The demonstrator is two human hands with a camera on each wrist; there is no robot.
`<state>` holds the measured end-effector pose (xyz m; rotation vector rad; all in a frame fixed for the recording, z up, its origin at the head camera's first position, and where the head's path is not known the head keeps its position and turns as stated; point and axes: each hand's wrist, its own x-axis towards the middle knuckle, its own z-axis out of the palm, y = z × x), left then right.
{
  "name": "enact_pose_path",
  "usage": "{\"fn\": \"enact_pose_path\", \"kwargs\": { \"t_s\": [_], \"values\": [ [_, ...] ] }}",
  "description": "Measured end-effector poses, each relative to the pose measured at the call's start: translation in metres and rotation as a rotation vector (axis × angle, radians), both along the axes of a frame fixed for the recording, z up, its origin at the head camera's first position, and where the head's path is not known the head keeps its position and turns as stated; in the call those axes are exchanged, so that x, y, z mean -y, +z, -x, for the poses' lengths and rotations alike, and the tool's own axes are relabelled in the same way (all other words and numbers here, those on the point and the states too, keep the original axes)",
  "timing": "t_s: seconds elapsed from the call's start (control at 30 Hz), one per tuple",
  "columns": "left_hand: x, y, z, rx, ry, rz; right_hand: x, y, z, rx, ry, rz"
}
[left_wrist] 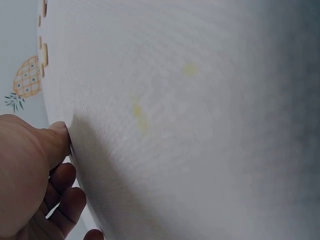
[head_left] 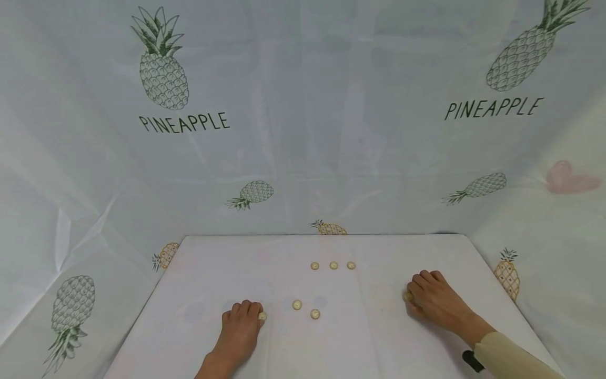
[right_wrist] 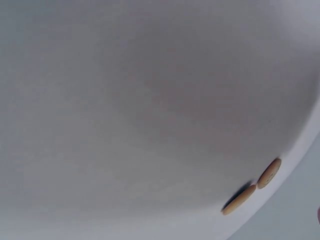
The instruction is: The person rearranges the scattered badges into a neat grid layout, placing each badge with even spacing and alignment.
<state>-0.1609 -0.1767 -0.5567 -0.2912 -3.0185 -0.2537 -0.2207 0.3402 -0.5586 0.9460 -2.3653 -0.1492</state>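
My left hand (head_left: 240,329), at the front left of the white table, pinches a small round wooden disc (head_left: 262,316) between thumb and curled fingers. In the left wrist view, the thumb (left_wrist: 59,140) presses low at the table surface and hides that disc. Over on the right side, my right hand (head_left: 435,300) holds another wooden disc (head_left: 408,296) at its thumb and fingertips, the knuckles bent over it. Between the hands lie two pale discs with a dark centre mark, a left one (head_left: 296,305) and a right one (head_left: 315,314).
Behind them, three similar discs lie in a row, the middle disc (head_left: 333,265) among them. The right wrist view shows two wooden discs (right_wrist: 270,173) near the curved table edge. A pineapple-print curtain (head_left: 303,131) surrounds the table (head_left: 331,352). A black object (head_left: 472,361) sits by the right sleeve.
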Motion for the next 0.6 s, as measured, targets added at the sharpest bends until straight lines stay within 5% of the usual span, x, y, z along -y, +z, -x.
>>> {"fn": "enact_pose_path", "kwargs": {
  "t_s": [0.6],
  "values": [
    [-0.001,0.002,0.000,0.014,0.009,-0.001,0.057,0.010,0.020,0.063,-0.008,0.019]
  ]
}}
